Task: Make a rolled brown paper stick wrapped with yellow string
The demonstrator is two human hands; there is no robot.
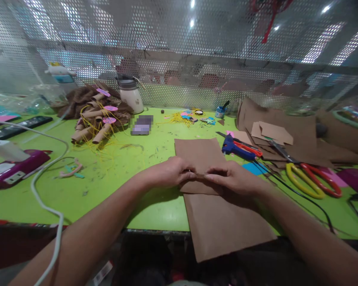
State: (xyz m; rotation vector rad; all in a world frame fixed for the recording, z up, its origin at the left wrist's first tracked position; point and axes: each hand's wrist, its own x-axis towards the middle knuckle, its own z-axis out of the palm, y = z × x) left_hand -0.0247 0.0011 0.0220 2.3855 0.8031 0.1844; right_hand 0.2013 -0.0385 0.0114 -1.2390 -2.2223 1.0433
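A long piece of brown paper [226,222] lies across the green table and hangs over its front edge. Its middle is raised in a fold between my hands. My left hand [177,171] pinches the fold from the left, and my right hand [234,176] pinches it from the right, with the fingertips of both hands close together. Just beyond my right hand lies a blue glue gun [237,150], and scissors with yellow and red handles [313,178] are to its right.
Brown paper rolls with yellow string [100,123] lie at the back left near a white jug [131,97]. A white cable [37,190] crosses the left side. Brown sheets [301,131] are stacked at the right, before a perforated metal screen [173,51].
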